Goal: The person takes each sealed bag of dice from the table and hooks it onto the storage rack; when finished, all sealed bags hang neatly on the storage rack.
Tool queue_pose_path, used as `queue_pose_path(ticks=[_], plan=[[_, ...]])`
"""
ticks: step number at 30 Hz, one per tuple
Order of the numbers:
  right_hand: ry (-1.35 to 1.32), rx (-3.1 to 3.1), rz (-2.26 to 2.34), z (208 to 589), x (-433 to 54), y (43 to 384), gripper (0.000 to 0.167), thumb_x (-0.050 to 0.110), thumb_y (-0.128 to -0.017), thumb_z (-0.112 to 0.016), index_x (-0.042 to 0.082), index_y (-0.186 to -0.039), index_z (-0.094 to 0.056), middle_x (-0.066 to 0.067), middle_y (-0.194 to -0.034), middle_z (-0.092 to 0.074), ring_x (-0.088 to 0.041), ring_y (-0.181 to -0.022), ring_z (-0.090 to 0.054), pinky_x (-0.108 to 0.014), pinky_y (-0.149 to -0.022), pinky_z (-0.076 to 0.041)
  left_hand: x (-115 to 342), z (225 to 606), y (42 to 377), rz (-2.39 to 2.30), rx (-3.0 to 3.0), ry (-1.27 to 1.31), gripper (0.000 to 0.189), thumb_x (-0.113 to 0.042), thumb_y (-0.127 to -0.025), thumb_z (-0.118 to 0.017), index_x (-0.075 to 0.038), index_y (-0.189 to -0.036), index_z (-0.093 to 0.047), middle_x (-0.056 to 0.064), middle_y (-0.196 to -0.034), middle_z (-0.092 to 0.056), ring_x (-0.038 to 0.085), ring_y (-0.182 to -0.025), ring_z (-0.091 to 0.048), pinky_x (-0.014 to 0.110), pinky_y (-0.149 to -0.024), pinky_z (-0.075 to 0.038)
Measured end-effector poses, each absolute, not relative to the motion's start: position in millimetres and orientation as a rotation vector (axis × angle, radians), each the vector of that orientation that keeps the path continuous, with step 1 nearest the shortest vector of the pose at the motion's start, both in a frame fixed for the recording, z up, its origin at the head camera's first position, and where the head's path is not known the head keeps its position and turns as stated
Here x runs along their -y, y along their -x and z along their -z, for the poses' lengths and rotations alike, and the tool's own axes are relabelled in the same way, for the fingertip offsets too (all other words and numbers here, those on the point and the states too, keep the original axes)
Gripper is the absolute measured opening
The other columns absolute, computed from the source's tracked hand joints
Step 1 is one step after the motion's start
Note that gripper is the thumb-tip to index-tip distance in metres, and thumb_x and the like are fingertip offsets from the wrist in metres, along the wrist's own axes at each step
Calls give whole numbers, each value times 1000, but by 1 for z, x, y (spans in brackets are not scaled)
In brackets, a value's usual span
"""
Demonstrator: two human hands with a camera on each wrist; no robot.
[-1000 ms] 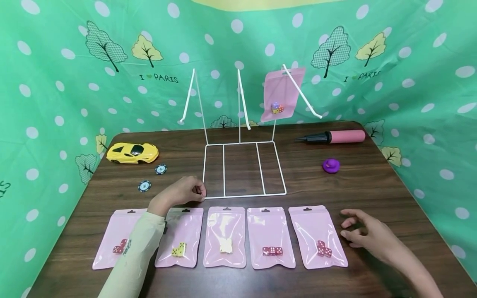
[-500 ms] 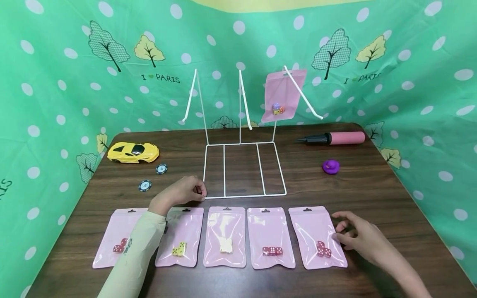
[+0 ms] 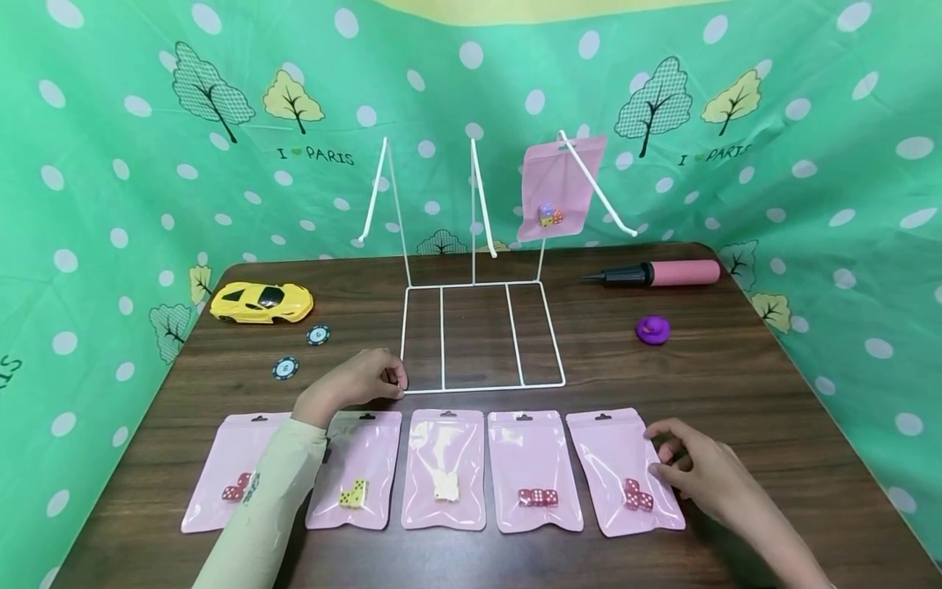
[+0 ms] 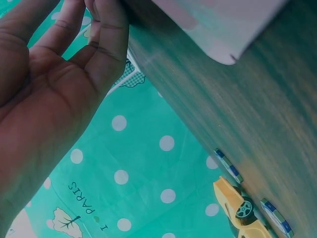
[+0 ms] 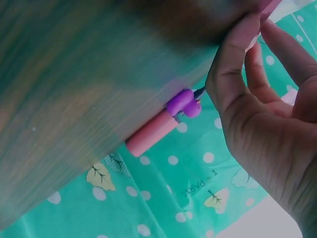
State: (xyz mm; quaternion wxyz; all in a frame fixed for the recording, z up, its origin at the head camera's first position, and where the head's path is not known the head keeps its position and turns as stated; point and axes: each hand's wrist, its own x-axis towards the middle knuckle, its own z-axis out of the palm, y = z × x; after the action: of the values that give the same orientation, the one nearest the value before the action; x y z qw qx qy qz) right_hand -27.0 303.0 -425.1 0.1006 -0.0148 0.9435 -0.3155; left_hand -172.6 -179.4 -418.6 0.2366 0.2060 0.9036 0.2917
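Note:
Five or so is not counted here; several pink zip bags lie in a row, each with dice showing. My right hand (image 3: 706,470) pinches the right edge of the rightmost pink zip bag (image 3: 607,450), which has red dice at its bottom. In the right wrist view, thumb and finger of the right hand (image 5: 267,109) meet at a bit of pink bag (image 5: 269,9). My left hand (image 3: 364,378) holds the front left corner of a white wire display rack (image 3: 478,388). Another pink bag (image 3: 545,180) with mixed dice hangs from the rack's right hook. The left sleeve covers part of the leftmost bag (image 3: 235,450).
At the back left sit a yellow toy car (image 3: 261,303) and two poker chips (image 3: 318,335). On the right are a purple rubber duck (image 3: 652,330) and a pink hand pump (image 3: 684,273). A green curtain (image 3: 471,82) stands behind the table (image 3: 603,360).
My right hand has moved left from beside the rightmost bag onto its edge, and that bag has shifted and turned slightly. The left hand stays at the rack corner.

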Motion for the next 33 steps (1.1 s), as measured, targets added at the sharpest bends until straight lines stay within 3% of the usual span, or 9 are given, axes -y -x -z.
queue_pose_path(ticks=[7,15,24,33], plan=[[152,-2855,900,427,-299,22,24,-5,-92,-73,14,-106,-74,7,-85,-56,-1,-71,-50,-26,-61,-43,179,416,171,-796,-2480,-557,3,-2,-99,-77,-1,-98,-74,4,-90,-66,19,-82,-60,34,-77,-54],[186,-3015,968,427,-301,23,26,-7,-93,-75,11,-112,-76,-11,-108,-75,-3,-73,-61,-27,-63,-51,178,418,172,-795,-2485,-566,7,1,-98,-77,-4,-94,-74,3,-87,-65,17,-80,-59,32,-76,-53],[356,-3185,1127,427,-304,26,33,-15,-89,-75,11,-109,-77,-2,-101,-71,5,-89,-59,-7,-70,-51,178,421,173,-787,-2477,-579,6,1,-97,-77,-3,-95,-75,2,-87,-65,16,-80,-59,31,-75,-53],[468,-3177,1304,417,-302,33,44,-22,-87,-70,8,-119,-73,3,-103,-61,5,-85,-55,-11,-63,-48,179,418,172,-797,-2482,-556,6,-1,-98,-77,-4,-94,-74,3,-88,-65,18,-81,-59,33,-76,-53]])
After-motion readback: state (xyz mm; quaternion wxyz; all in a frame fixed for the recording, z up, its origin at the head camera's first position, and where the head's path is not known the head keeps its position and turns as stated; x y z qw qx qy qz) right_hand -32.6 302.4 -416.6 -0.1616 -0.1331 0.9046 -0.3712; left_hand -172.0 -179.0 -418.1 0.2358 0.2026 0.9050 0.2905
